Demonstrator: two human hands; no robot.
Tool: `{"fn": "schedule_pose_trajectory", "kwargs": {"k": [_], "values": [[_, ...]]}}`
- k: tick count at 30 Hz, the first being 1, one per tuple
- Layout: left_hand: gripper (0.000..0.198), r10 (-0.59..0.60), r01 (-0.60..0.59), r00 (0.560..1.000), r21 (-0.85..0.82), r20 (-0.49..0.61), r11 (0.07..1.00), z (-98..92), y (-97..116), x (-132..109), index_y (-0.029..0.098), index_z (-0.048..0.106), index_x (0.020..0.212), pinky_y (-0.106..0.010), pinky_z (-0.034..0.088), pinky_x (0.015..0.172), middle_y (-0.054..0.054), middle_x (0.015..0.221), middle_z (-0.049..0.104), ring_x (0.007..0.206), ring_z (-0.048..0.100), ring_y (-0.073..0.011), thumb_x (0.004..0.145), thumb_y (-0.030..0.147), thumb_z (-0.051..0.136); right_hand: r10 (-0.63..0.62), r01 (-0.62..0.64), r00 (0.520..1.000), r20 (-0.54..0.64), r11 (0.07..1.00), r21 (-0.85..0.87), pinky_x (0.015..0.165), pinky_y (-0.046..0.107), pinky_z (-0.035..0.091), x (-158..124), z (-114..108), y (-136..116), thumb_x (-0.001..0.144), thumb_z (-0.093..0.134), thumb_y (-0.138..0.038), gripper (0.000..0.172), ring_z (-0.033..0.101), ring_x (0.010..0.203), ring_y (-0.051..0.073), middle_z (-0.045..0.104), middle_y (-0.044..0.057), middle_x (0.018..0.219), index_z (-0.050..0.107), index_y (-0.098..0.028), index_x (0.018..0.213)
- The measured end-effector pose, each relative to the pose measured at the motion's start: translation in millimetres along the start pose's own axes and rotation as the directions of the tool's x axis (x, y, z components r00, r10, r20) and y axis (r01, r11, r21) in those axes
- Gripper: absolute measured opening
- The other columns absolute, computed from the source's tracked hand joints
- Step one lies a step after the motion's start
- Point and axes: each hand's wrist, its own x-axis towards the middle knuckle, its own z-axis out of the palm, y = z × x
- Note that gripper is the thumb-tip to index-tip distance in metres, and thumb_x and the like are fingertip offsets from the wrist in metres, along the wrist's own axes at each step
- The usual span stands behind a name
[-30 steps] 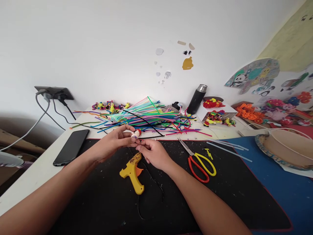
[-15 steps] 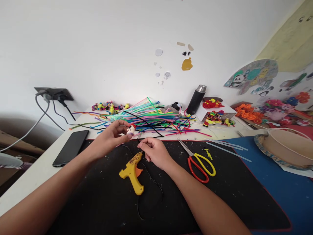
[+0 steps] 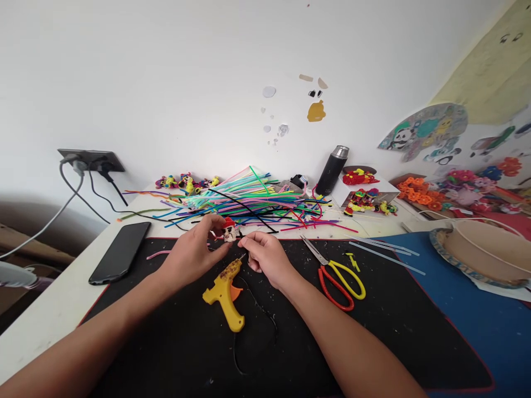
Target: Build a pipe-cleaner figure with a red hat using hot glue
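Between the fingers of my left hand [image 3: 194,246] is a small white figure head [image 3: 229,233] with a red top and thin black marks on its front. Close by on its right, my right hand [image 3: 267,255] pinches a short thin black piece [image 3: 241,235], its tip by the head; whether they touch I cannot tell. Just below both hands, a yellow hot glue gun [image 3: 224,293] with an orange trigger lies on the black mat [image 3: 174,337]. A pink pipe cleaner [image 3: 159,254] sticks out left of my left hand; I cannot see if it joins the head.
Red-and-yellow-handled scissors [image 3: 338,279] and clear glue sticks [image 3: 388,251] lie to the right. Behind are a heap of coloured pipe cleaners [image 3: 249,199], a black flask [image 3: 332,171] and small figures [image 3: 363,200]. A phone [image 3: 120,253] lies left, a round basket [image 3: 477,257] far right.
My left hand has brought the head right and slightly down, close to the black piece, and turned it so its marked front shows. More of the pink pipe cleaner is visible. My right hand stays nearly still.
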Motion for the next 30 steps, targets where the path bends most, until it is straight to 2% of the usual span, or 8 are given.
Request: {"fn": "schedule_pose_trajectory", "kwargs": {"k": [9, 21, 30], "values": [[0.033, 0.124, -0.121, 0.992, 0.113, -0.021, 0.986, 6.6, 3.9, -3.3, 0.024, 0.050, 0.118, -0.037, 0.058, 0.084, -0.008, 0.110, 0.072, 0.099, 0.073, -0.0253, 0.090, 0.037, 0.060, -0.011, 0.011, 1.000, -0.009, 1.000, 0.001, 0.037, 0.021, 0.022, 1.3, 1.0, 1.3, 0.075, 0.069, -0.042, 0.022, 0.038, 0.035, 0.007, 0.037, -0.012, 0.042, 0.064, -0.020, 0.077], [0.032, 0.174, -0.164, 0.984, 0.205, -0.033, 0.965, 5.2, 8.3, -4.0, 0.022, 0.053, 0.119, -0.039, 0.058, 0.086, -0.009, 0.106, 0.074, 0.098, 0.073, -0.0275, 0.089, 0.033, 0.060, -0.010, 0.010, 1.000, 0.000, 1.000, -0.015, 0.037, 0.022, 0.023, 1.9, 0.6, 5.5, 0.076, 0.071, -0.043, 0.024, 0.038, 0.034, 0.008, 0.039, -0.012, 0.043, 0.060, -0.021, 0.074], [0.032, 0.161, -0.156, 0.987, 0.217, -0.006, 0.964, 3.6, 9.7, -3.6, 0.021, 0.054, 0.119, -0.042, 0.056, 0.086, -0.010, 0.109, 0.074, 0.099, 0.072, -0.0288, 0.090, 0.033, 0.059, -0.007, 0.007, 1.000, 0.011, 0.999, -0.044, 0.038, 0.021, 0.024, 1.2, 0.2, 4.2, 0.078, 0.069, -0.041, 0.022, 0.038, 0.035, 0.008, 0.038, -0.011, 0.044, 0.062, -0.020, 0.076]]}}
